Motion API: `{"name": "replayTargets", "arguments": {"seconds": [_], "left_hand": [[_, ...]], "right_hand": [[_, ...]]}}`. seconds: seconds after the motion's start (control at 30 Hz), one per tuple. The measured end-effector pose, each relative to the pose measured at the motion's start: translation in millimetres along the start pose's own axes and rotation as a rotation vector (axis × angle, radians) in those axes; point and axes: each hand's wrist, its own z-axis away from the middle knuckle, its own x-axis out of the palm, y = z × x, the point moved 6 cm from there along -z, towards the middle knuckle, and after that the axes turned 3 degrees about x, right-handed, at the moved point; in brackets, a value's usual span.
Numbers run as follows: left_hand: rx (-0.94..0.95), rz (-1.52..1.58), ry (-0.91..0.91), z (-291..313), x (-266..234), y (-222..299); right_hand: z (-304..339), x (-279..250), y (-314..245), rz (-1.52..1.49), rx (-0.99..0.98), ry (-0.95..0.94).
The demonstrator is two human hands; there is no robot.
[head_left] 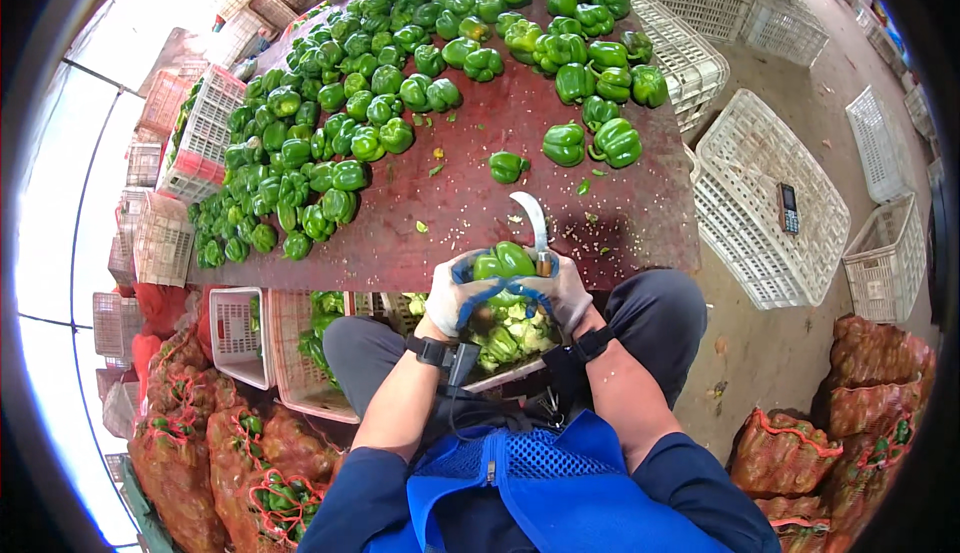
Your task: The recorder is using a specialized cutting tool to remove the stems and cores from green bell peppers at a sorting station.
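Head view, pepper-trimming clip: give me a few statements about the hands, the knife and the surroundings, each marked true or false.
1. Both hands wear gloves. True: the left hand and right hand are gloved.
2. The left hand holds the curved knife. False: the curved knife rises from the right hand.
3. The hands hold a green bell pepper. True: the green bell pepper sits between them.
4. The table is bare. False: the dark red table carries many green peppers.
5. A handset lies on an upturned white crate. True: the handset lies on the white crate.

Produce packing yard — green peppers (400,73) heaped on sorting table (620,223), white plastic crates (770,203), red mesh sacks (780,453).
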Motion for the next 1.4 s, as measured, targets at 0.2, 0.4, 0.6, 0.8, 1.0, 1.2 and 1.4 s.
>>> {"name": "replayTargets", "arguments": {"seconds": [0.2,0.4,0.6,0.8,1.0,1.2,1.4], "left_hand": [[0.002,0.113,0.074,6.4,12.3,-5.2],[0.024,0.631,0.117,14.3,10.5,-10.8],[-0.078,0.704,-0.163,12.1,7.9,2.3],[0.036,0.294,0.056,17.3,15.4,15.9],[0.208,0.043,0.082,25.1,27.9,14.1],[-0.02,0.36,0.113,18.9,27.3,21.2],[0.164,0.136,0.107,16.1,28.7,6.7]], "right_hand": [[4.3,-5.7,-6.6,-0.053,0.054,0.053],[9.0,-1.8,-12.7,-0.13,0.091,-0.003],[7.0,2.2,-3.1,-0.105,0.137,-0.019],[2.7,-0.7,-1.0,0.204,-0.099,0.063],[0.8,-10.4,-7.1,-0.028,-0.114,0.162],[-3.7,-12.0,-6.0,0.089,-0.182,0.137],[2.4,-17.5,9.7,-0.017,0.065,0.195]]}}
